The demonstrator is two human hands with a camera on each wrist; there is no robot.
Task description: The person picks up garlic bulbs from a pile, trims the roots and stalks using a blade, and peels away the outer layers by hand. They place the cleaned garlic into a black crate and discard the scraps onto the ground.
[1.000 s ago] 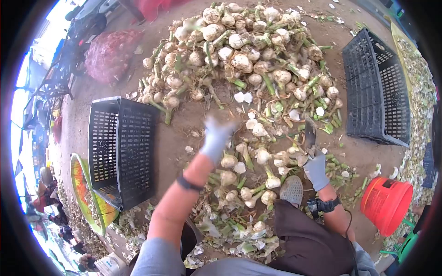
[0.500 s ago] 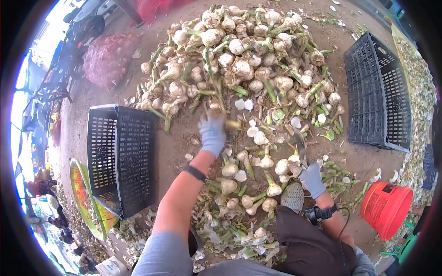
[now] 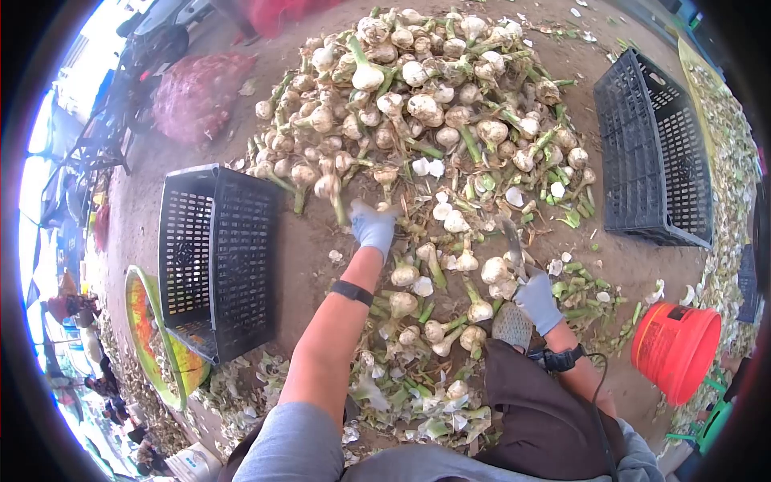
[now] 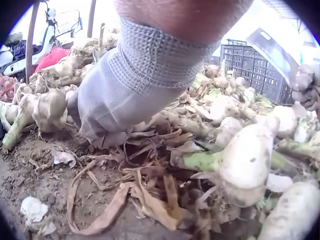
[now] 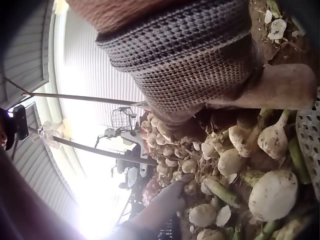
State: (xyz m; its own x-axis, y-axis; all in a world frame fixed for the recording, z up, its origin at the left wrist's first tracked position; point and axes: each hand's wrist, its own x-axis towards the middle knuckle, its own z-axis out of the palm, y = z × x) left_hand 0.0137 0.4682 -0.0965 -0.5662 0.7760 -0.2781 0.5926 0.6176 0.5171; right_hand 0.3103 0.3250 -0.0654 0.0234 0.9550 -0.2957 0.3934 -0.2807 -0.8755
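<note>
Garlic bulbs (image 3: 418, 104) lie heaped on bare dirt ground (image 3: 313, 241) outdoors, between two black crates (image 3: 213, 257). The gloved left hand (image 3: 374, 227) reaches the heap's near edge, fingers curled into stalks. The right hand (image 3: 536, 299) grips a knife (image 3: 512, 245). Only the left wrist view shows dry husks (image 4: 150, 195) under the fingers.
</note>
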